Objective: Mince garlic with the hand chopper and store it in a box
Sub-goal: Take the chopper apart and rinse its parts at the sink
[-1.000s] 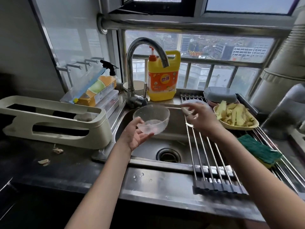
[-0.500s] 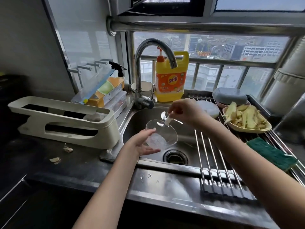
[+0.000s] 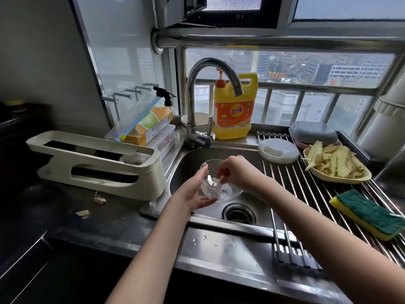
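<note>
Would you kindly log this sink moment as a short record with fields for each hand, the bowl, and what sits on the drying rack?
left hand: holds the clear bowl from its left side
right hand: pinches a small white blade piece inside the bowl
clear bowl: tilted, over the sink
tap: no water seen running
drying rack: white round lid, dish of peelings, green sponge
</note>
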Available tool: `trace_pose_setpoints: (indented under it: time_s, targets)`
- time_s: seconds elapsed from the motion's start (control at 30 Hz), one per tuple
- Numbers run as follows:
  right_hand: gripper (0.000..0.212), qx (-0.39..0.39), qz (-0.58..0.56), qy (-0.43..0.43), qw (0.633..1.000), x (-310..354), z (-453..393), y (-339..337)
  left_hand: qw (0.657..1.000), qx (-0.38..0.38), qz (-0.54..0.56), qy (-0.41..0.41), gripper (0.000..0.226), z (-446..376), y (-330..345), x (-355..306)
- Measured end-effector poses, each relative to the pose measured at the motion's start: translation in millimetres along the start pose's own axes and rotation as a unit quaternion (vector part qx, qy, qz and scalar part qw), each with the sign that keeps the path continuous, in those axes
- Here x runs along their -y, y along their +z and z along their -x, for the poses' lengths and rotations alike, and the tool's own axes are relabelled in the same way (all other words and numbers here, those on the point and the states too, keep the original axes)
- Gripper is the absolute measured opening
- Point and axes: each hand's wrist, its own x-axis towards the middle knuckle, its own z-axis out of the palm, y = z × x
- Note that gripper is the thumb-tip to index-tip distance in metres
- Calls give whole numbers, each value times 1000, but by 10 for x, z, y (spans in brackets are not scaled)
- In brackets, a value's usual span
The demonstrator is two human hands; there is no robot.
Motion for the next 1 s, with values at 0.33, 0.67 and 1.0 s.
trace_pose_setpoints:
  time_s: [0.33,0.67,1.0]
  targets:
    - [53,28,132,135,982,73,-22,35,995,14,-89,30,57,29,50,16]
    - [22,54,41,11,998,-80,71,-86,995,21,-91,26,60,29,55,14]
    - [54,-181,112,204,955,-650,-39,-464,994,-26,-110,15,52,82,78,6]
